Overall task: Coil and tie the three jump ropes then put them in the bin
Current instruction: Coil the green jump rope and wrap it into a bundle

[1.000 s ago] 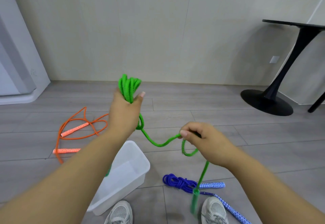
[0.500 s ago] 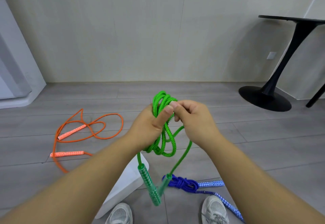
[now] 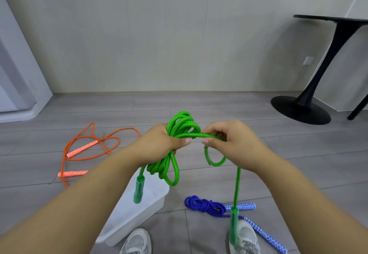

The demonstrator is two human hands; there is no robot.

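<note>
Green rope (image 3: pixel 181 124) held as a coil between both hands, above the bin (image 3: pixel 127 220).

The coil is gripped in the left hand (image 3: pixel 159 144), whose fingers are curled round the bundle; loops hang below it, and one handle (image 3: pixel 138 191) dangles over the bin. A single strand is pinched by the right hand (image 3: pixel 233 144), just beside the left, and the second handle (image 3: pixel 234 220) hangs from it in front of a shoe (image 3: pixel 247 237). The blue rope (image 3: pixel 203 207) is seen bundled on the floor (image 3: pixel 199 102), right of the bin. The orange rope (image 3: pixel 95 144) lies loose, well apart to the left.
</note>
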